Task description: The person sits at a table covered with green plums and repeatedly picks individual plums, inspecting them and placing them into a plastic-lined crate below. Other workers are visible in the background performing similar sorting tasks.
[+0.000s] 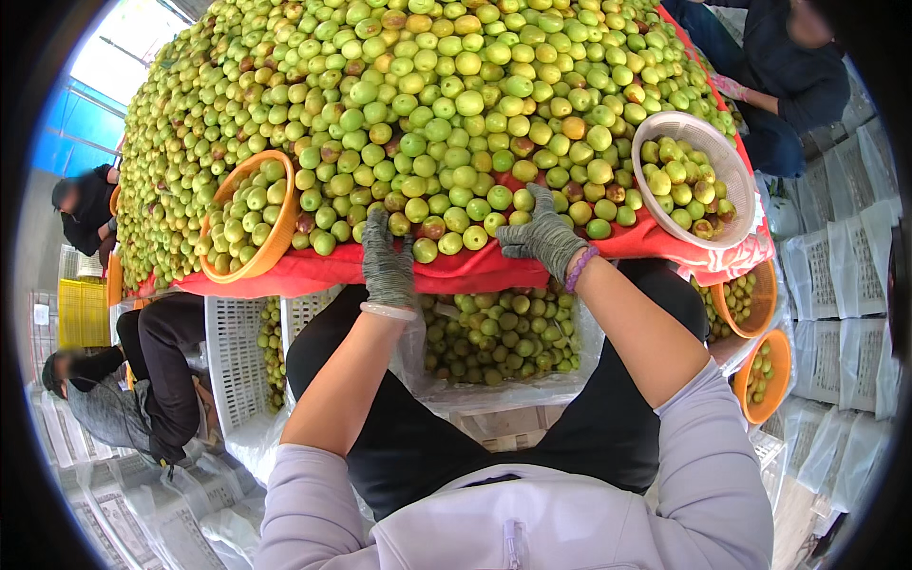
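A large heap of green and reddish jujube-like fruits (427,107) covers the table on a red cloth (470,273). My left hand (387,256), in a grey knit glove, rests at the heap's front edge, its fingertips touching fruits. My right hand (543,231), gloved alike, lies on the front edge with fingers spread beside loose fruits; none is clearly held. An orange basket (285,239) of fruits stands tilted left of my left hand. To the right of my right hand, a pale pink basket (741,192) holds greener and browner fruits.
Between my knees sits a plastic-lined crate (484,395) of fruits. A white crate (239,363) is at left. Orange baskets (773,292) stand at lower right, near stacked crates (819,349). Other people sit at the left (121,406) and upper right (791,78).
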Tool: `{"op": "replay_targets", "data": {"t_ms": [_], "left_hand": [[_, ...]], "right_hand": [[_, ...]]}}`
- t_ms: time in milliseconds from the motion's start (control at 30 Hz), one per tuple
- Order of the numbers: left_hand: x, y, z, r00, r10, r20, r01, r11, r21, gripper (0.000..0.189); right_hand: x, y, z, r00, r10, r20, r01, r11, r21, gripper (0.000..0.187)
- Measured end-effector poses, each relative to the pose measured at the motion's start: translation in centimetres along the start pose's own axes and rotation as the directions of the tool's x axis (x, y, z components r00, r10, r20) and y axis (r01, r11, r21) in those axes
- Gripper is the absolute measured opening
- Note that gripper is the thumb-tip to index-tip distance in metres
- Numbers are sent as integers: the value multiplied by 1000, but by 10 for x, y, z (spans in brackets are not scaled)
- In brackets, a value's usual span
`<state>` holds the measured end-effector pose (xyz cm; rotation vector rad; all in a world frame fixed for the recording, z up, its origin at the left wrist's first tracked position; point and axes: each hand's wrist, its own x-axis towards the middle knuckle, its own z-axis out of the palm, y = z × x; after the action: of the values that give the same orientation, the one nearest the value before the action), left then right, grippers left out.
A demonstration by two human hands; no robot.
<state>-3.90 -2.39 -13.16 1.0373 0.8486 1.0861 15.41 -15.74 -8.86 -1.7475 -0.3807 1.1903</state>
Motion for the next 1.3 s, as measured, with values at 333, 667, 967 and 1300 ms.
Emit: {"op": "replay_targets", "data": {"t_ms": [333, 667, 967, 1300], "left_hand": [[-8, -19, 42, 984, -177, 11, 167, 906, -390, 44], [-31, -25, 60, 994, 79, 71, -94, 969, 229, 47], [-72, -12, 61, 797, 428, 427, -603, 618, 505, 55], [-130, -87, 17, 766, -178, 618, -330, 716, 615, 52]], "right_hand": [[-18, -2, 23, 955, -66, 291, -140, 762, 633, 89], [1, 4, 37, 927, 24, 374, -309, 618, 724, 61], [-24, 22, 49, 964, -167, 206, -82, 553, 829, 33], [-38, 137, 53, 953, 293, 80, -269, 696, 665, 36]]}}
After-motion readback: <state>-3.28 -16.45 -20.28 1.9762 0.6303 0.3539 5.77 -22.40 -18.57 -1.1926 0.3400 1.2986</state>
